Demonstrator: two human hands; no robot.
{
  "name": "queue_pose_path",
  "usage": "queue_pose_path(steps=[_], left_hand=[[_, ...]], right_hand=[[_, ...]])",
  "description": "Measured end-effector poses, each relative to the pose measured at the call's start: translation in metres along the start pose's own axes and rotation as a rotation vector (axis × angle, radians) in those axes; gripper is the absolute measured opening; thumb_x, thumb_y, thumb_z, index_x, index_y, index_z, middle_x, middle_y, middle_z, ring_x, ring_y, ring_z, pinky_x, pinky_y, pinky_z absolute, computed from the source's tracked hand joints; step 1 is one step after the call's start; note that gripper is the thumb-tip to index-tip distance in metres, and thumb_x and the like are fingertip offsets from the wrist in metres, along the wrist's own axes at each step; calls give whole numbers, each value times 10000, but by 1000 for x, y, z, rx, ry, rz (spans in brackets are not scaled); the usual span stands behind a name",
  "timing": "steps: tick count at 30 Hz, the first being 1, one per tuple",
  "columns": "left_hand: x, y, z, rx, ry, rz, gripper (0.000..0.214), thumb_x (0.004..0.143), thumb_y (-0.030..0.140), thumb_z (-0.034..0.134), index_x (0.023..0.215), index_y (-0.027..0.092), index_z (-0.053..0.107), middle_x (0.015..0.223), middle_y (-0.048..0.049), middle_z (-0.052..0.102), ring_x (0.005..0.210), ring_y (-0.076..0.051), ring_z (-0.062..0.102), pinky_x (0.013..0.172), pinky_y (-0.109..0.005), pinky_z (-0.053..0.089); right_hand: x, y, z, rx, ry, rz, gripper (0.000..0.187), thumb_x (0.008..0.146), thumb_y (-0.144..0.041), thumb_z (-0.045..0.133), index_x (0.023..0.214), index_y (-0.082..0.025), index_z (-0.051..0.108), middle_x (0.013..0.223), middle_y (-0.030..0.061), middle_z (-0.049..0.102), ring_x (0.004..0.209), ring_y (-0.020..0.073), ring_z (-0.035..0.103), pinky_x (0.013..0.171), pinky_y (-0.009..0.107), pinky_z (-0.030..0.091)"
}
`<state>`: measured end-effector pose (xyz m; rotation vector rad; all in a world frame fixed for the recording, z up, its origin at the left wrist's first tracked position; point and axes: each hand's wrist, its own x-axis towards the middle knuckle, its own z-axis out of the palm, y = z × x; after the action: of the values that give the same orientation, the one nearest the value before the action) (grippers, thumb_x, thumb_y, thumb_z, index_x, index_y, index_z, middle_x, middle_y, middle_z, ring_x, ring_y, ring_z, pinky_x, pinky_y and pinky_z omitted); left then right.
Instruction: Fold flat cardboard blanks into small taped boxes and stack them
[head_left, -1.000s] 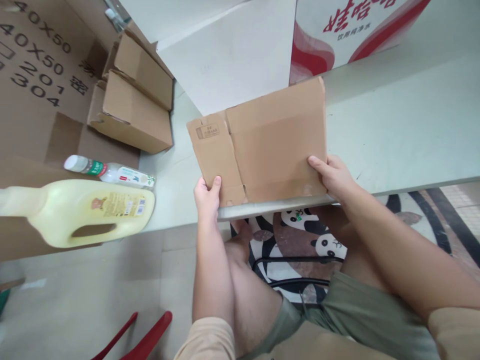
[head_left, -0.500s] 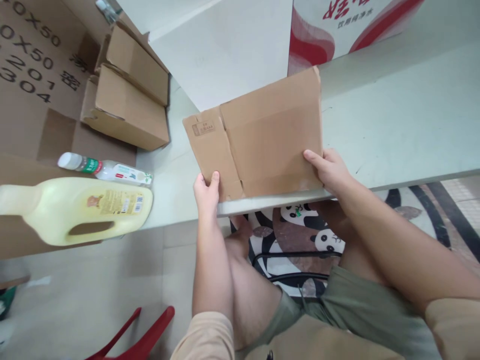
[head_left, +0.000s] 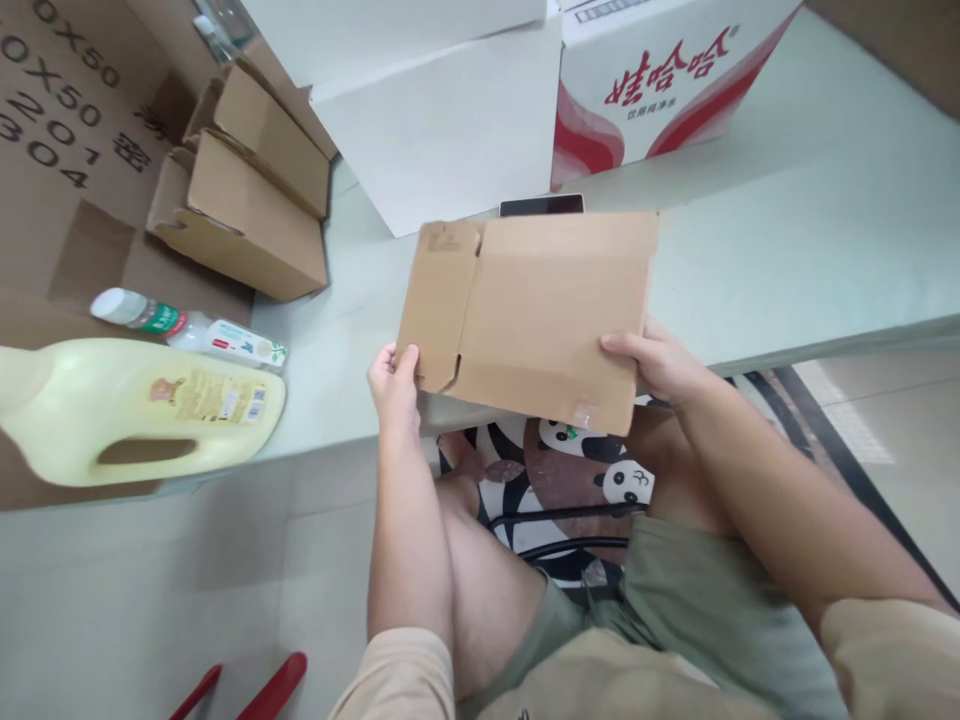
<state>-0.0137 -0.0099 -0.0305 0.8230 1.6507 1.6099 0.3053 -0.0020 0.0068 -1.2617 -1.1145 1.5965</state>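
A flattened brown cardboard box (head_left: 551, 300) is held up over the table's front edge, its broad side facing me. A crease and slots divide off a narrow flap on its left, which bears a small faint print near the top corner. My left hand (head_left: 395, 385) pinches the lower left edge, thumb on the front. At the right edge my right hand (head_left: 660, 360) grips the cardboard, its thumb lying across the face. The fingers behind the cardboard are hidden. Clear tape shows near the bottom right corner.
A yellow jug (head_left: 142, 410) and a plastic bottle (head_left: 187, 328) lie at the left. Behind them stand brown cartons (head_left: 255, 215). White boxes (head_left: 442, 130), a red-and-white carton (head_left: 660, 95) and a dark-screened device (head_left: 541, 205) are on the table (head_left: 810, 250).
The cardboard has turned clockwise and tipped, its right end lower, uncovering the dark-screened device behind it. Both hands keep their hold. My view has shifted slightly.
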Motion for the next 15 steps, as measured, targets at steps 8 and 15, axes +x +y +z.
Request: queue_pose_path(steps=[8,15], left_hand=[[-6,11,12,-12,-136,-74,262,714,416,694,850,193,673,687,0,656,574,-104,601,585,-224,496],[-7,9,22,37,-129,-81,191,688,359,685,755,184,651,623,8,649,542,-97,594,567,-210,496]], right_hand=[[-69,4,-56,197,601,45,311,514,-338,763,763,-262,592,1109,113,742,1181,409,660,894,524,611],[-89,-6,-131,-44,1117,-212,277,503,-291,734,659,-281,505,872,77,660,623,168,527,489,375,289]])
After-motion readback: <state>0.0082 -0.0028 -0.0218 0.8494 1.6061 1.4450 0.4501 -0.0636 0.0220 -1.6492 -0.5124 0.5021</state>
